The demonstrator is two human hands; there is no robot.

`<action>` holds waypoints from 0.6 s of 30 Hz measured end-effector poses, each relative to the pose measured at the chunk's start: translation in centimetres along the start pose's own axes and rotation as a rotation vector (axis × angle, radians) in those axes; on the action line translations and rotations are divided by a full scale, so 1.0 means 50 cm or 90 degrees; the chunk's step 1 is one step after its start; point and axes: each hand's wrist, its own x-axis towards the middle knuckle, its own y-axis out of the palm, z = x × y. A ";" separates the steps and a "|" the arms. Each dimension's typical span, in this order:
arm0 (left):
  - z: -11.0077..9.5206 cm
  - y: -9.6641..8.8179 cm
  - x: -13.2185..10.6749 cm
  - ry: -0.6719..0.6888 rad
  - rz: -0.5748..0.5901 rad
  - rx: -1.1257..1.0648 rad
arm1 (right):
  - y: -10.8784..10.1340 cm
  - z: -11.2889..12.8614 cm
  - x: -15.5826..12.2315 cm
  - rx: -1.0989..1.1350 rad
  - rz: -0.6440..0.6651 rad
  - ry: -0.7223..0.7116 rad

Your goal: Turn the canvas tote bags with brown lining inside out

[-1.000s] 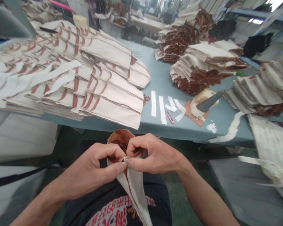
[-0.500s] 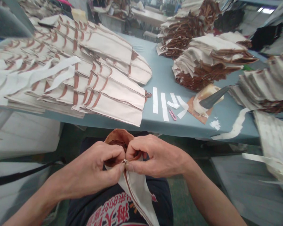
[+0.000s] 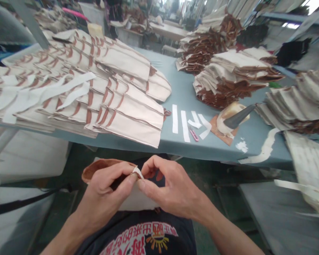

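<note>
Over my lap is a cream tube-shaped piece with a brown lining, which looks like a boot shaft. Its round brown opening gapes to the left. My left hand is closed on the rim, thumb and forefinger pinching a small folded bit of pale edge that sticks up between my hands. Just to the right of it, my right hand is closed too, its thumb and forefinger tips at the same edge. The fingers cover part of the rim.
On the blue table, overlapping cream pieces lie at left, topped by white strips. To the right are short white strips, a pink cutter, a glue pot with a dark-handled tool and stacked brown-lined pieces.
The cream piece has turned, so its opening now faces left and its body lies across my lap instead of hanging toward me. Both hands still pinch at the rim.
</note>
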 end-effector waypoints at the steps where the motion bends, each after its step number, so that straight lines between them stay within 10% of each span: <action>1: 0.001 0.005 -0.003 0.008 -0.012 0.011 | 0.010 -0.003 -0.001 -0.001 -0.012 0.010; 6: 0.021 0.028 -0.025 -0.042 -0.073 0.013 | 0.041 -0.024 0.002 -0.039 -0.103 0.028; 11: 0.055 0.083 -0.056 -0.323 -0.125 -0.224 | 0.066 -0.063 0.009 0.075 0.006 0.134; 18: 0.080 0.152 -0.098 -0.415 -0.183 -0.318 | 0.148 -0.135 -0.013 0.291 0.006 0.106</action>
